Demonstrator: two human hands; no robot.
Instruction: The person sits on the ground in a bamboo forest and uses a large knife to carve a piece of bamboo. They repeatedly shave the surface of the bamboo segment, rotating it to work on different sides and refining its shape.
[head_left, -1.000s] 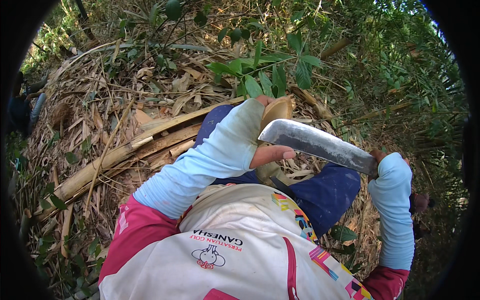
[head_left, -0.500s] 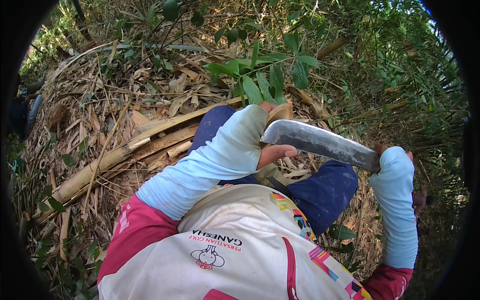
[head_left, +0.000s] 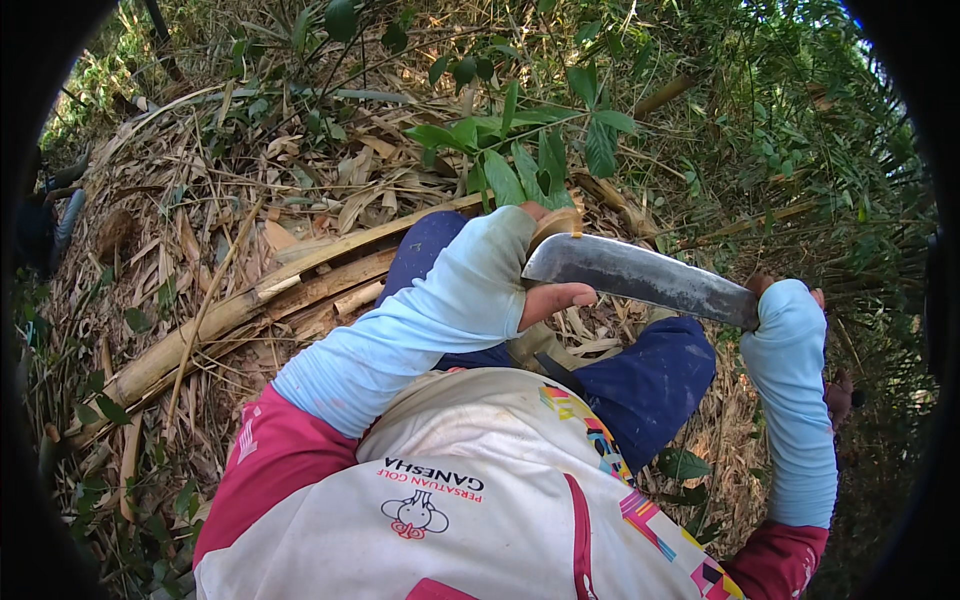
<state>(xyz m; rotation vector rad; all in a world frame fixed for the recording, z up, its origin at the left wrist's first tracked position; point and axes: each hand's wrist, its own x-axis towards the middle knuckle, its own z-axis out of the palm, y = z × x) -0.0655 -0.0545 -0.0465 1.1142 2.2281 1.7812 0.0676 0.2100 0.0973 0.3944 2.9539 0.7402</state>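
My right hand (head_left: pixel 782 302), its back covered by a pale blue sleeve, is closed at the right around the handle end of a machete (head_left: pixel 645 278). The handle itself is mostly hidden. The broad grey blade points left, its squared tip over my left hand (head_left: pixel 540 298). That hand is closed on a tan, curved piece that looks like wood or bamboo (head_left: pixel 558 225), partly behind the blade tip. The left thumb reaches out under the blade; the other fingers are mostly hidden. A small yellowish sliver shows at the blade's tip.
My blue-trousered knees (head_left: pixel 648 375) are bent below the blade. Long split bamboo poles (head_left: pixel 230 310) lie across dry leaf litter at the left. A green leafy branch (head_left: pixel 530 165) hangs just beyond my left hand. Dense brush (head_left: pixel 800 150) stands at the right.
My right hand and the machete's handle end have risen slightly, and the blade has shifted a little over the tan piece. My left hand has barely moved.
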